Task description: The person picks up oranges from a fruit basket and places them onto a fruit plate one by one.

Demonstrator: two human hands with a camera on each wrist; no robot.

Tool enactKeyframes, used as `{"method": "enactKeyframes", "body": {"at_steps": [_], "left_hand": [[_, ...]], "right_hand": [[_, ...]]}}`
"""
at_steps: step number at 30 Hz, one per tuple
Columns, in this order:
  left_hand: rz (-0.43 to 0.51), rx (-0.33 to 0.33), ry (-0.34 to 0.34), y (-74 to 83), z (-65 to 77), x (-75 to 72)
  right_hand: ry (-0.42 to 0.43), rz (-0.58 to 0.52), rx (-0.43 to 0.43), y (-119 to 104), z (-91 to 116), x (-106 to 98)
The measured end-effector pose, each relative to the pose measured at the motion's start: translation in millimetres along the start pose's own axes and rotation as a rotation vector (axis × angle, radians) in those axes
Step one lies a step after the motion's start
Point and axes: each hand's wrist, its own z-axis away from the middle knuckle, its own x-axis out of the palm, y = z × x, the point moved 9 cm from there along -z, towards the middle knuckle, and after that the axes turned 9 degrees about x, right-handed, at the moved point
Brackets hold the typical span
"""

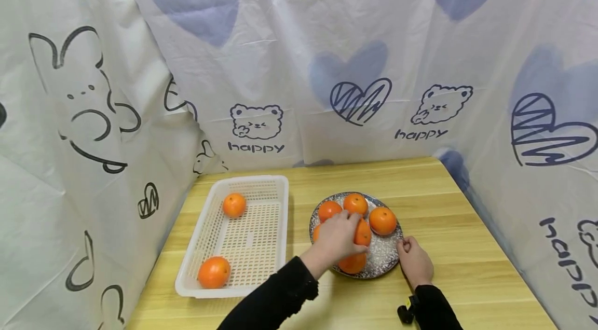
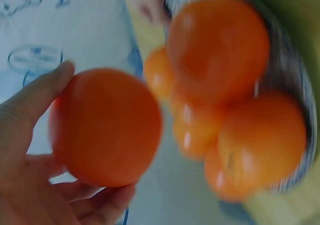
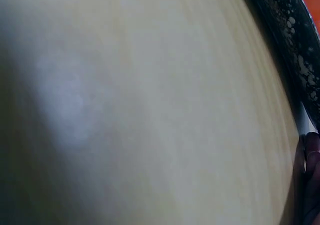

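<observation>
My left hand (image 1: 335, 241) is over the left half of a dark-rimmed, speckled plate (image 1: 380, 257). It grips a smooth, round orange fruit (image 2: 107, 127), with thumb and fingers around its sides in the left wrist view. Several similar fruits (image 1: 382, 221) lie on the plate, some partly covered by that hand. At the plate's right edge, my right hand (image 1: 417, 263) holds the rim between thumb and curled fingers. Only its fingertips (image 3: 312, 157) show beside the dark underside of the rim in the right wrist view.
To the left of the plate stands a white perforated plastic basket (image 1: 282, 226). One orange fruit (image 1: 234, 205) sits near its far end, another (image 1: 214, 272) near its front left corner. Printed cloth (image 1: 303, 50) hangs behind and beside the wooden table (image 1: 458, 226).
</observation>
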Motion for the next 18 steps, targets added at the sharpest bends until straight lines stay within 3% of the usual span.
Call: {"method": "enactKeyframes", "body": {"at_steps": [8,13,18], "left_hand": [[-0.100,0.160,0.120,51.2,-19.1,28.2],[-0.144,0.206,0.106,64.5,-28.7,50.9],[-0.182,0.211,0.055,69.9,-34.6,70.2]], "right_hand": [[-0.021,-0.004,-0.003,1,0,1],[-0.044,0.008,0.006,1,1,0],[-0.057,0.017,0.008,1,0,0]]}}
